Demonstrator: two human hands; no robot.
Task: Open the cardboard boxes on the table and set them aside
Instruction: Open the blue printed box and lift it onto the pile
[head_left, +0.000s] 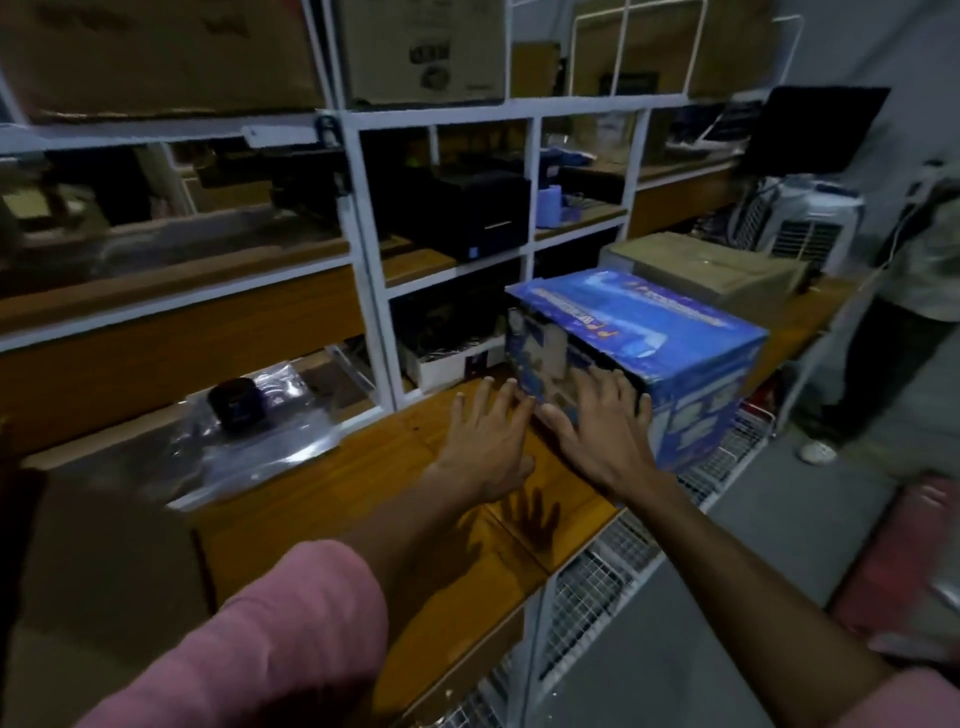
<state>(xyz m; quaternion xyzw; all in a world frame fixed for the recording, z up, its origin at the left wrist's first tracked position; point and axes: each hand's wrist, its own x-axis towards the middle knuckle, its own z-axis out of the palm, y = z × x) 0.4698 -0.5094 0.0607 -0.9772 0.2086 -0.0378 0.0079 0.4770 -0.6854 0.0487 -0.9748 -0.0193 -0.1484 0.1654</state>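
A blue printed cardboard box lies closed on the wooden table, towards its right end. My right hand lies flat with spread fingers against the near end face of the box. My left hand is just left of it, fingers straight, fingertips at the box's lower left corner, hovering over the table. Behind the blue box sits a plain brown cardboard box, closed. Another brown cardboard box stands at the left, near me.
Crumpled clear plastic wrap with a dark object lies on the table's left. White metal shelving with printers and boxes rises behind the table. A person stands at the right, near a white appliance. Wire mesh hangs under the table edge.
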